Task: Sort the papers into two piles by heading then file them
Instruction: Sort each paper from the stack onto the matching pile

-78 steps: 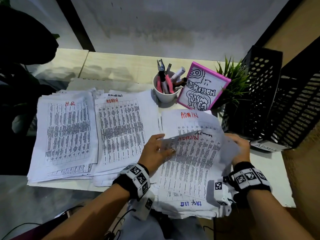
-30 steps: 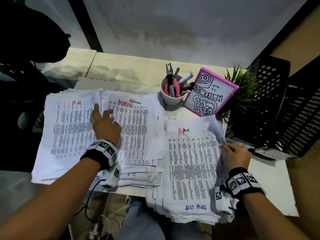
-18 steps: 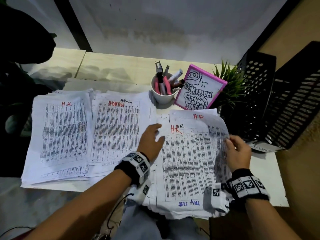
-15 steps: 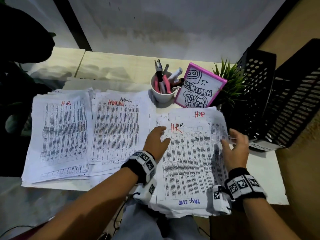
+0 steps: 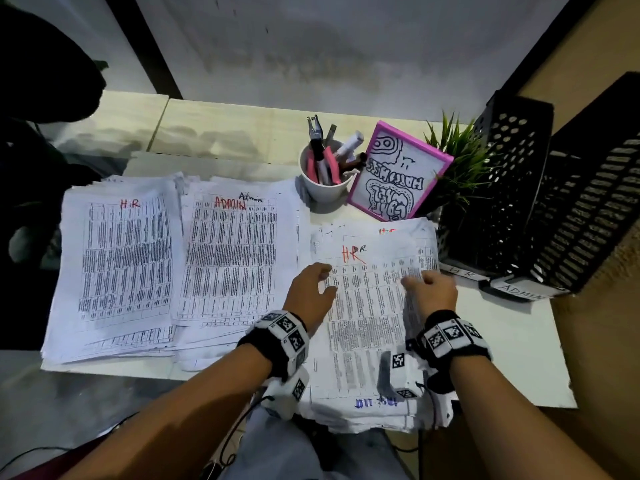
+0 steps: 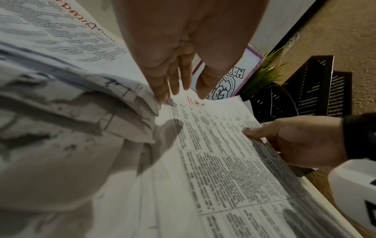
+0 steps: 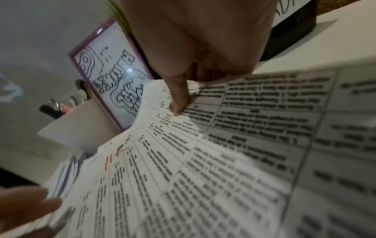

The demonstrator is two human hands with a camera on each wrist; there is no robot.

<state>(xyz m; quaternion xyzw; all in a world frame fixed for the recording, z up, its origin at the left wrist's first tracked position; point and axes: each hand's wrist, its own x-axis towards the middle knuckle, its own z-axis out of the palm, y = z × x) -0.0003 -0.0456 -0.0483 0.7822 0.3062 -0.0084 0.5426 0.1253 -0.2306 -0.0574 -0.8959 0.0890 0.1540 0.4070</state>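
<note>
Top sheet (image 5: pixel 372 306) headed "HR" lay on the unsorted stack (image 5: pixel 363 415) at the desk's right. Right hand (image 5: pixel 433 291) pinched its right edge, thumb on top (seen from both wrists). Left hand (image 5: pixel 310 294) rested loosely spread on its left edge

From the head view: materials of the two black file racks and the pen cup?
File racks: likely metal or rigid plastic, matte black, with punched holes and slots. Pen cup: smooth plain white, possibly paper or plastic; its thin rim suggests so, though ceramic is not excluded.
</note>
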